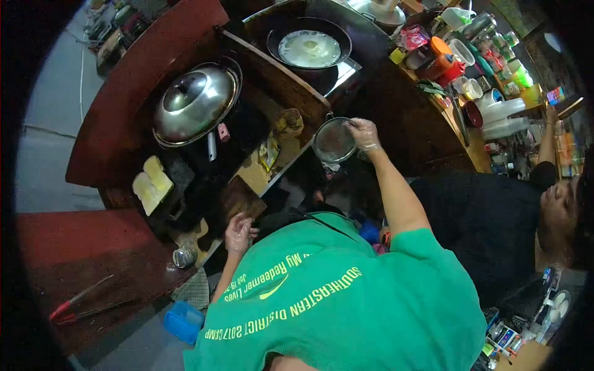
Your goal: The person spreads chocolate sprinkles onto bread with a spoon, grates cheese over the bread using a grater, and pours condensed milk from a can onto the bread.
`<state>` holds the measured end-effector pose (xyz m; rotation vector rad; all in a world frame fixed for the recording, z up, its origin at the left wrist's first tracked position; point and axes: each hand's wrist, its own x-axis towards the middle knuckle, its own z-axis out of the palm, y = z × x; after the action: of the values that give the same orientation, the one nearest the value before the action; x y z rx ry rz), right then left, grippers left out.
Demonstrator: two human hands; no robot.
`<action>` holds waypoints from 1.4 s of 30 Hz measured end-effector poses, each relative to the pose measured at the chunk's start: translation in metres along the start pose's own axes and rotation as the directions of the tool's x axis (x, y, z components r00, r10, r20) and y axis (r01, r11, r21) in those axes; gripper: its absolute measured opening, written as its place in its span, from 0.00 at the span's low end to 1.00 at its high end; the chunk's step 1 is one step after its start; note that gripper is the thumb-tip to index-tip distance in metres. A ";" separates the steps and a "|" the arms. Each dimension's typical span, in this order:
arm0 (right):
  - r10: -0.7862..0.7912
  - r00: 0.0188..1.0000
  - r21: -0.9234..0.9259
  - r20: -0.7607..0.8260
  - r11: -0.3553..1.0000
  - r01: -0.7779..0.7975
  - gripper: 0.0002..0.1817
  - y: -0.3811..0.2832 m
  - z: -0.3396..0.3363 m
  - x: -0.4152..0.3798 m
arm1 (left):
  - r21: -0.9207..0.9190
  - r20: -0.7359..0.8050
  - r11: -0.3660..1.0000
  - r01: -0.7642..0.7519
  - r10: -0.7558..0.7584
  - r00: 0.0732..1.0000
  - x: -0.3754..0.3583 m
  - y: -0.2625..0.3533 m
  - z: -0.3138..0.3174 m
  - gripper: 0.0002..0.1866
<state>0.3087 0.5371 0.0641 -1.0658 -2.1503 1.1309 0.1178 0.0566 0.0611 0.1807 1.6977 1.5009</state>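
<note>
On the green shirt [371,309], toward the wearer's body from the left hand [240,234] and right hand [365,135], yellow print stands upside down to the wearer: "SOUTHEASTERN DISTRICT 2017" and a short last word that looks like "CAMP". Farther along, nearer the hands, come a plain swoosh [273,287], then "My Redeemer Lives", its opening partly lost in a fold, and, closest to the left hand, "Job 19:2" with its end unclear. Lettering on the yellow packet [269,153] between the hands is too small to read.
</note>
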 end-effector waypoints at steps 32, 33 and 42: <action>0.312 0.949 -0.303 0.056 0.910 -0.281 0.37 0.037 -0.047 0.004 | 0.006 -0.122 0.998 0.056 -0.055 0.991 0.013 -0.038 -0.059 0.23; 0.306 0.952 -0.305 0.033 0.910 -0.282 0.37 0.038 -0.063 0.008 | 0.005 -0.102 0.999 0.042 -0.041 0.994 0.014 -0.036 -0.059 0.23; 0.436 0.783 0.027 -0.444 0.880 -0.475 0.12 0.096 -0.253 0.124 | -0.119 -0.076 0.990 0.072 -0.081 0.994 0.038 -0.070 -0.083 0.21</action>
<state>0.4545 0.7889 0.1277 -1.7645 -1.6329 0.8736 0.0682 -0.0019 -0.0241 -0.0066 1.6554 1.5629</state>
